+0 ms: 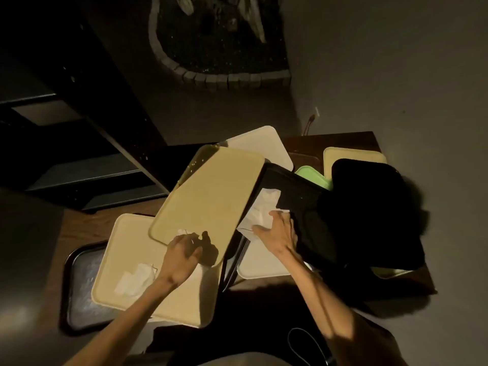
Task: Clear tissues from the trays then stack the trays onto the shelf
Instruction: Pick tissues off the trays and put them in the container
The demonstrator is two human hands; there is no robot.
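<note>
On a dim wooden table [79,225] crowded with trays, the left hand [182,253] pinches the yellow tray [211,196] tilted up by its near edge, seemingly so the right hand [277,231] beside it can clutch the exposed tissue [264,210].

Nothing to read here, folks. The trays [211,191] show plain faces, no labels or brands. The counter [343,141] carries no numbers or signs either.

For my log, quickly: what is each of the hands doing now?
Left hand: closed on the tan tray's near edge.
Right hand: grasping the white tissue.
</note>
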